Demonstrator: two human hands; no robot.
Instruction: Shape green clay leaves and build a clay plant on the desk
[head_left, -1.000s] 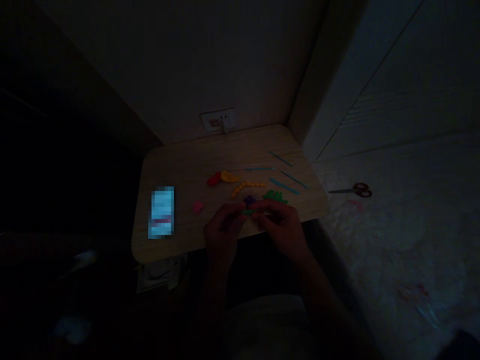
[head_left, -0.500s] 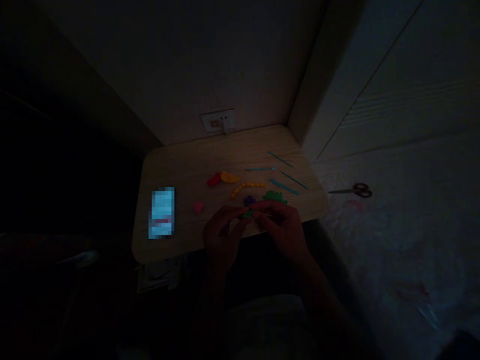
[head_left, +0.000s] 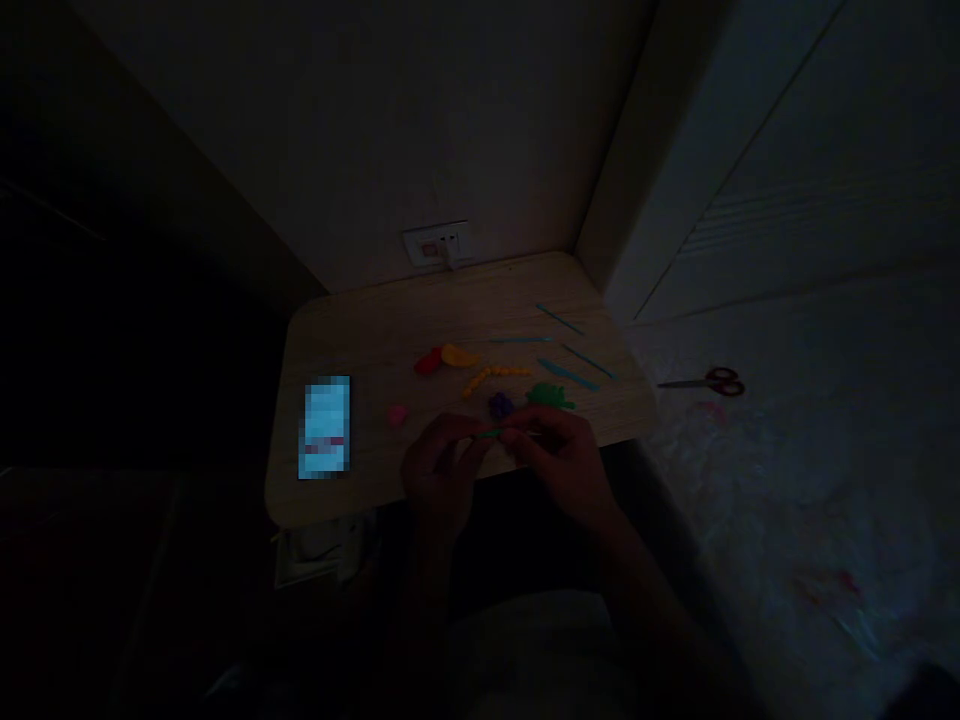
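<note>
Between the fingertips of my left hand [head_left: 441,462] and my right hand [head_left: 561,452] is a small piece of green modelling clay [head_left: 492,433]. Both hands are closed in a pinch on it, over the front edge of the small wooden table [head_left: 360,340]. Just beyond my fingers lie a purple clay cluster [head_left: 500,405] and a larger green clay lump [head_left: 550,395], partly hidden by my right hand. Farther back rests a curved row of orange clay balls [head_left: 495,372]. A red clay piece [head_left: 429,361] touches an orange one [head_left: 459,355]. To the left sits a pink lump [head_left: 397,414].
Several thin blue modelling tools [head_left: 568,374] lie on the table's right side. A lit phone [head_left: 325,428], its screen blurred, is at the left. Scissors [head_left: 712,382] rest on a pale surface to the right. A wall socket [head_left: 437,244] is behind the table. The room is dark.
My left hand has shifted slightly left, and the green piece between my fingers now looks thinner and flatter. The things on the table stay where they were.
</note>
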